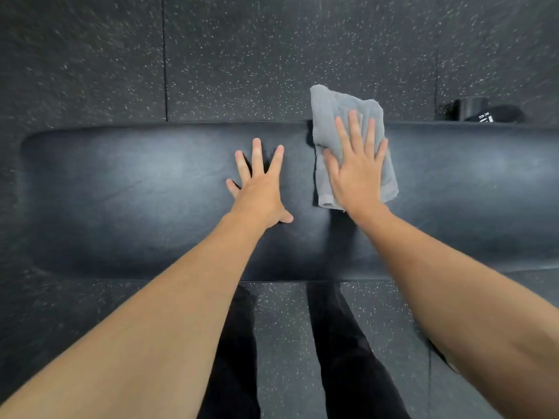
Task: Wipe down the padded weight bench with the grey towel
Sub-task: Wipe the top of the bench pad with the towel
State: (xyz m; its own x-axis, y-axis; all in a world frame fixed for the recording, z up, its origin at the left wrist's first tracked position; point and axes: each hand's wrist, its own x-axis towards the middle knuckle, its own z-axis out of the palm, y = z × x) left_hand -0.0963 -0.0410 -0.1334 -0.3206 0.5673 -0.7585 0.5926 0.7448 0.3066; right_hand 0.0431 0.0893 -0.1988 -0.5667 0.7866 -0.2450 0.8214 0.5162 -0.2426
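The black padded weight bench [121,192] runs left to right across the view, its rounded end at the left. A folded grey towel [329,110] lies on the bench right of centre, and its far end hangs past the bench's far edge. My right hand [357,173] presses flat on the towel with the fingers spread. My left hand [260,182] rests flat on the bare padding just left of the towel, fingers apart, holding nothing.
Speckled dark rubber floor tiles [272,55] surround the bench. A black weight with white lettering [490,113] lies on the floor beyond the bench at the right. My legs in black trousers [348,358] stand at the bench's near edge.
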